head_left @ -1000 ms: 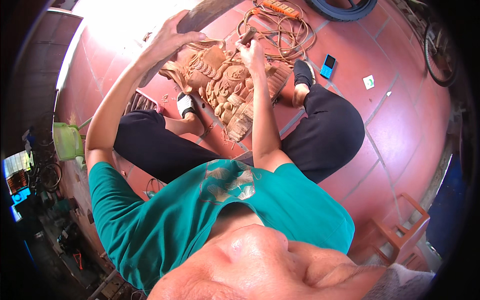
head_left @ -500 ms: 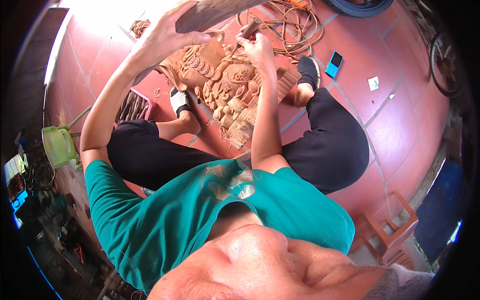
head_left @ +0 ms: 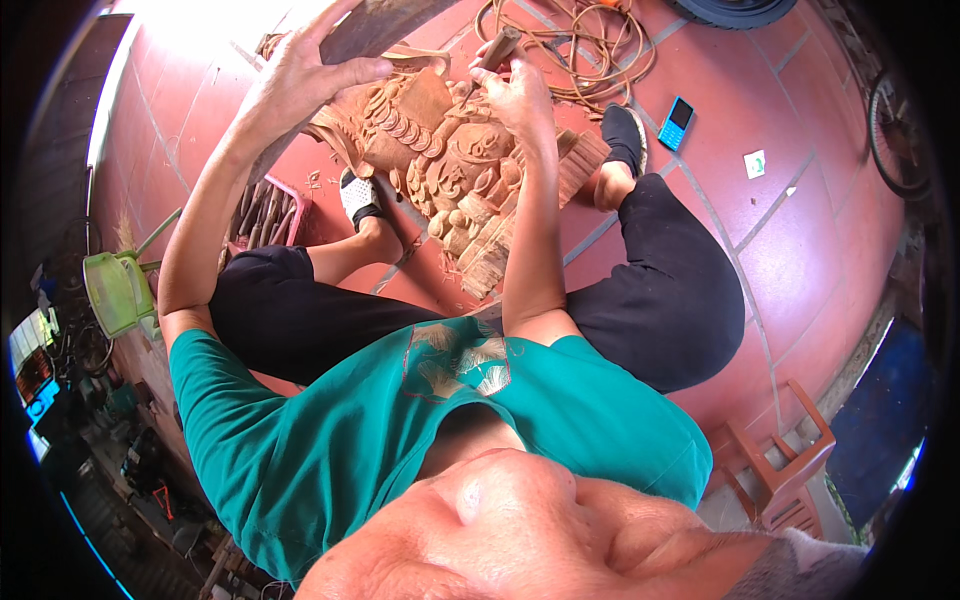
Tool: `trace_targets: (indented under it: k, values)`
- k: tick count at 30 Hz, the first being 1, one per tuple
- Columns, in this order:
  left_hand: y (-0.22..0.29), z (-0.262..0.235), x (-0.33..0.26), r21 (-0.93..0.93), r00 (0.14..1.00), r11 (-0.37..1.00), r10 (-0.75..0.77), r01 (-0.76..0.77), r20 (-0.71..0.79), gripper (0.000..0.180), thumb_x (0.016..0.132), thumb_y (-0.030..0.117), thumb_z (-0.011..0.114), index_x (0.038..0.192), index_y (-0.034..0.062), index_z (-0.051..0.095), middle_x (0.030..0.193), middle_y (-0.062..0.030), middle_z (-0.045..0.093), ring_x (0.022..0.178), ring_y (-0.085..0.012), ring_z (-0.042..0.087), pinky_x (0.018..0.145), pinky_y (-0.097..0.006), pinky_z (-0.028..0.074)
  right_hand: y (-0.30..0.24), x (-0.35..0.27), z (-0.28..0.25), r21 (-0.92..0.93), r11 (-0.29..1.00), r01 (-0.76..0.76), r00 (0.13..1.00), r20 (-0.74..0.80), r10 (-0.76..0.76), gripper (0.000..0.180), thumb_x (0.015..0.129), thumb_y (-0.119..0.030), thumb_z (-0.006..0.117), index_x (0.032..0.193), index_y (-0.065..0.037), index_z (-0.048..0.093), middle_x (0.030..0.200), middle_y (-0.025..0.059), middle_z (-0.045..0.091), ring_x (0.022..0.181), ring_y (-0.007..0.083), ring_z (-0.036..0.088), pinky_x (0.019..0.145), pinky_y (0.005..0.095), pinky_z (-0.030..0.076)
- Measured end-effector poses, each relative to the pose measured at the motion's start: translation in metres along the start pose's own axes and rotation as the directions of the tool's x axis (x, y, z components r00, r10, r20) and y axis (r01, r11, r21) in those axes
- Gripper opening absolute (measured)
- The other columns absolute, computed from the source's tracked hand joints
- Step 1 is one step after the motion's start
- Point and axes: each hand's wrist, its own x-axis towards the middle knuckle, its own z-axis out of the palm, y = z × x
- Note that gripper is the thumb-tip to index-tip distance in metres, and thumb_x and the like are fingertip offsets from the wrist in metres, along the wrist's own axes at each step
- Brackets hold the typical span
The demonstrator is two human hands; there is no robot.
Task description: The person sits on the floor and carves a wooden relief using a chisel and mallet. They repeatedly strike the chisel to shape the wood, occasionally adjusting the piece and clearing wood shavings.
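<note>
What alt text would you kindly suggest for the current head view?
A person's right hand holds a wooden-handled tool pointing at a wood relief carving, the left hand spread at a thick length of wood. A blue phone lies on red floor tiles.

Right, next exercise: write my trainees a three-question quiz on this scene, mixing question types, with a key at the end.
1. Which hand holds the wooden-handled tool at the carved wood?
2. True or false: the left hand rests on the person's knee.
3. Which of these lies nearest the right shoe?
A) the blue phone
B) the white-and-green square
C) the bicycle wheel

Key:
1. The right hand.
2. False; it is at the long piece of dark wood.
3. A.
</note>
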Motion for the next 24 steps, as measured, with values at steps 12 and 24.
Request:
trace_targets:
  k: [12,24]
  values:
    - [-0.006,0.006,0.003,-0.008,0.998,0.998,0.067,-0.067,0.005,0.081,0.083,0.032,0.083,0.151,0.0093,0.046,0.105,-0.005,0.069,0.075,-0.0087,0.064,0.063,-0.024,0.052,0.013,0.0,0.003,-0.106,0.992,0.07,0.998,-0.002,-0.07,0.02,0.084,-0.006,0.074,0.102,-0.004,0.066,0.083,0.0125,0.072,0.075,0.026,0.069,0.07,0.0383,0.051]
    - [0.001,0.008,0.004,0.005,0.995,0.997,0.079,-0.079,0.068,0.078,0.084,0.029,0.082,0.151,0.0103,0.046,0.111,-0.0076,0.067,0.085,-0.0111,0.064,0.068,-0.027,0.054,0.005,0.0,0.0,-0.257,0.966,0.008,0.999,0.051,0.005,0.024,0.088,-0.013,0.073,0.109,-0.002,0.068,0.093,0.0101,0.074,0.083,0.0187,0.07,0.077,0.033,0.053]
